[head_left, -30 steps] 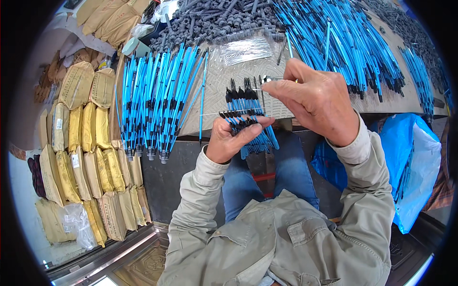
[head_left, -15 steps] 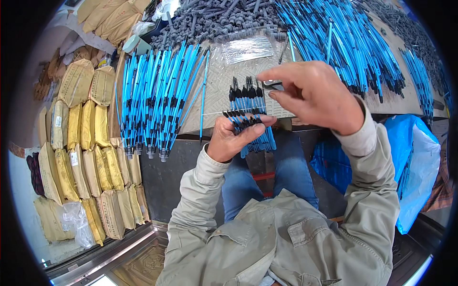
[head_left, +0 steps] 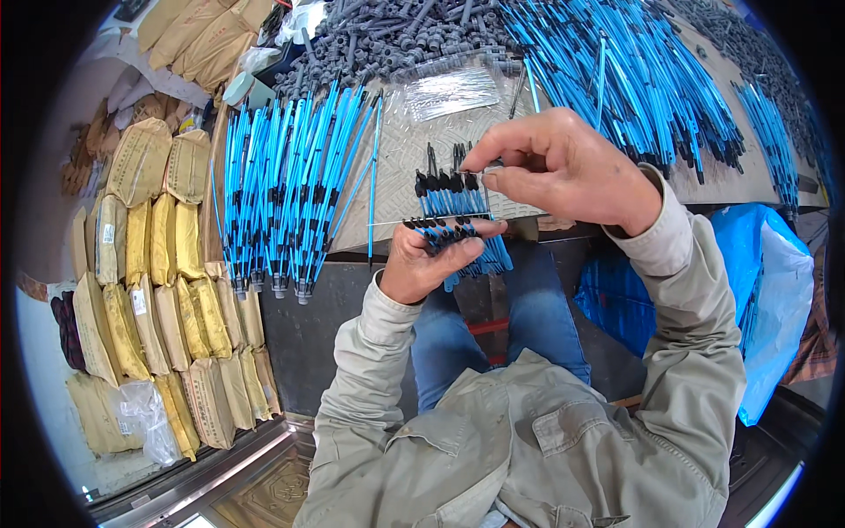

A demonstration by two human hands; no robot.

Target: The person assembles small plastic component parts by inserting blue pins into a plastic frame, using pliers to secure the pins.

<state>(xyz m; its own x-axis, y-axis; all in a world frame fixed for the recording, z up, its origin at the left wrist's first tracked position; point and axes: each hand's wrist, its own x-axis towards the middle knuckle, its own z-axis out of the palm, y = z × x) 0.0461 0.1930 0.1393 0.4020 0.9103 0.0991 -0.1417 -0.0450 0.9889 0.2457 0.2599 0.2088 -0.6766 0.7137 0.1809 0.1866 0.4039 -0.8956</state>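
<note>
My left hand (head_left: pixel 412 271) is closed round a small bundle of thin blue plastic rods with black ends (head_left: pixel 453 231), the thumb lying across it near the table's front edge. A thin pale wire (head_left: pixel 385 220) crosses the bundle and sticks out to the left. Just above, my right hand (head_left: pixel 570 172) pinches thumb and forefinger together beside the bundle's upper black ends. What sits between those fingertips is too small to make out.
Blue rods lie in a row (head_left: pixel 282 176) on the left and in a large heap (head_left: pixel 616 79) on the right. Behind are grey plastic fittings (head_left: pixel 378 44) and a stack of pale wires (head_left: pixel 451 92). Wrapped packets (head_left: pixel 163 233) are stacked left; a blue bag (head_left: pixel 761 290) hangs right.
My right hand has moved slightly left, its thumb and forefinger closing from apart into a pinch. The bundle in my left hand has shifted a little, and the wire with it.
</note>
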